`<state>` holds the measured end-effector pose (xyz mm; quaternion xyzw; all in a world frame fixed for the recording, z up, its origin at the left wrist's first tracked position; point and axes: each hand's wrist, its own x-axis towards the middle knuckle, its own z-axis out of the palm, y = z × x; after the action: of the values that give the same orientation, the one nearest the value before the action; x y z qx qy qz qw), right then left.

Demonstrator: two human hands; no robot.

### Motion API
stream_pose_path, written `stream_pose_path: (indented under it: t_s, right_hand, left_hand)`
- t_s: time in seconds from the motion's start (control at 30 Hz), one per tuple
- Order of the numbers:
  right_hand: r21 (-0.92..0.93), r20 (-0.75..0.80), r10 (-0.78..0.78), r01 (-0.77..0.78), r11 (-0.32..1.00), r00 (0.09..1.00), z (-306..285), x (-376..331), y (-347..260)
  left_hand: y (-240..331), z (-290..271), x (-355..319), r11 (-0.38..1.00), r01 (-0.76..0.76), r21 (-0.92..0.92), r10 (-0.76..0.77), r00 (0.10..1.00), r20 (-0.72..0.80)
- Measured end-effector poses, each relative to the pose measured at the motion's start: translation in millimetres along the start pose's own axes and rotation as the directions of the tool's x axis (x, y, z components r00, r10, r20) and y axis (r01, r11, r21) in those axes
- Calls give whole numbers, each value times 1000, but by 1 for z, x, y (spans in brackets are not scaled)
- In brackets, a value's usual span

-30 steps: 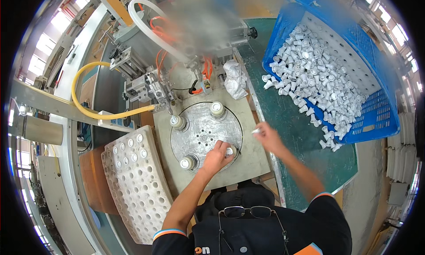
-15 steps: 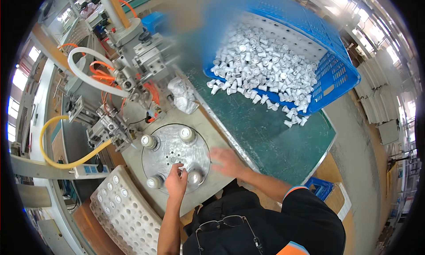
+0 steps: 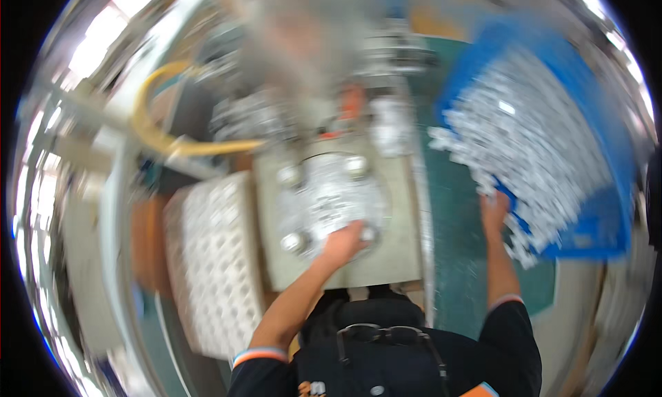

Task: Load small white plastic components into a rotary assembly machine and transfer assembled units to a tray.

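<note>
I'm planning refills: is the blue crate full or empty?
Not empty: white parts lie heaped in the blue crate, some past its edge near the right hand. Whether full, cannot tell.

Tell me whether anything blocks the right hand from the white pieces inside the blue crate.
Only the near edge of the blue crate shows between the right hand and the white pieces inside; some spill over it. Blur hides whether the hand touches any.
</note>
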<state>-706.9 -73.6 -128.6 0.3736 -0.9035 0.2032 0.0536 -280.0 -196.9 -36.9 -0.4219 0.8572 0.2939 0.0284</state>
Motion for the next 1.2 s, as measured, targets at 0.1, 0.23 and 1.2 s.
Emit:
stream_pose_path:
  t_s: [0.1,0.23,1.2]
  right_hand:
    - [-104,-116,39,-51,993,992,8,-17,9]
    - [-99,-204,-117,98,990,972,13,-28,21]
    - [197,77,226,-237,951,971,-50,-137,-63]
  left_hand:
    - [5,-5,-13,987,10,-160,-31,992,-124]
    - [-30,-45,-89,921,138,-364,-260,914,-311]
    - [-389,-149,-315,469,883,-30,-679,339,-651]
